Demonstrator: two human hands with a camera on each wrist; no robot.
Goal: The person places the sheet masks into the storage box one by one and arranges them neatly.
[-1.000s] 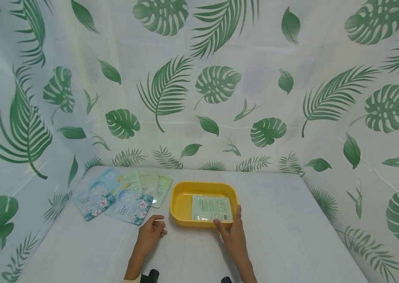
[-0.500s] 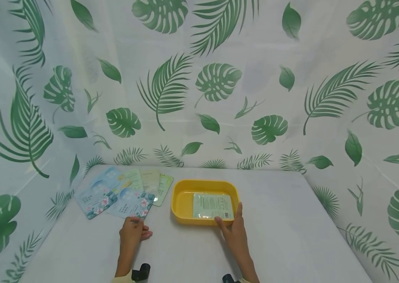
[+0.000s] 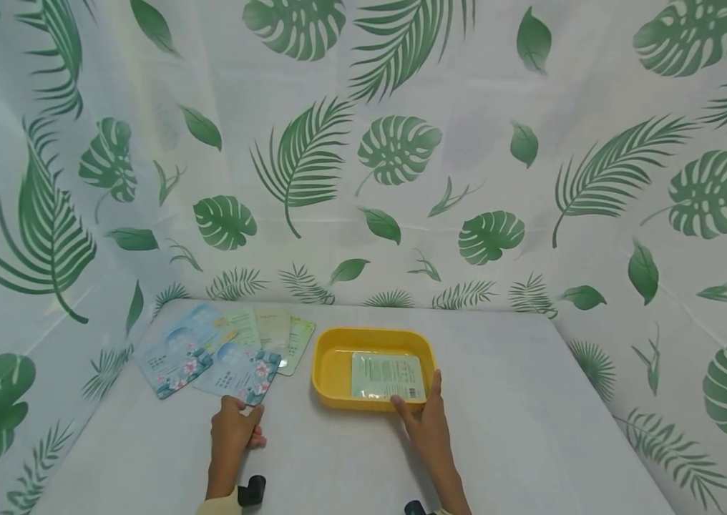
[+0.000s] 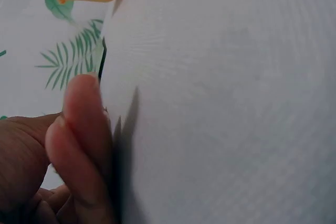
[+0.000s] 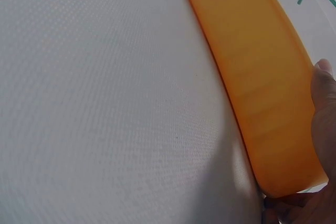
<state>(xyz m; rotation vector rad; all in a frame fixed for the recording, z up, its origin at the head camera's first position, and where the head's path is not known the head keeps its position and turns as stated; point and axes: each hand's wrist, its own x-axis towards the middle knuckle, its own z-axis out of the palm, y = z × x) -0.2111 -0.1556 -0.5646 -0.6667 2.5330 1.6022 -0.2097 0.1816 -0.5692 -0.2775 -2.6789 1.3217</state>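
Where the left hand (image 3: 235,428) meets its near edge, I have the front packet (image 3: 241,372), pale blue with pink flowers, lying on the left part of the table (image 3: 505,400). That hand's fingers are bent, with the tips at the packet's edge, but from my end I cannot tell whether they pinch it; my left wrist view shows mostly fingers and white tabletop.

Just beside the front packet lies a second flowered packet (image 3: 170,361). Beyond these two I see a light blue packet (image 3: 199,322), then a pale green packet (image 3: 242,325), a beige packet (image 3: 272,332) and a bright green packet (image 3: 300,342), fanned out and partly overlapping.

To the right of the fan sits a yellow tray (image 3: 336,368), holding a printed green packet (image 3: 387,375) at its right side. The right hand (image 3: 429,428) grips the tray's near right corner; I see the thumb over the near rim, and my right wrist view shows fingers tucked low against the corner.

Behind the table, and on both sides, I see a white cloth (image 3: 441,275) printed with green leaves.
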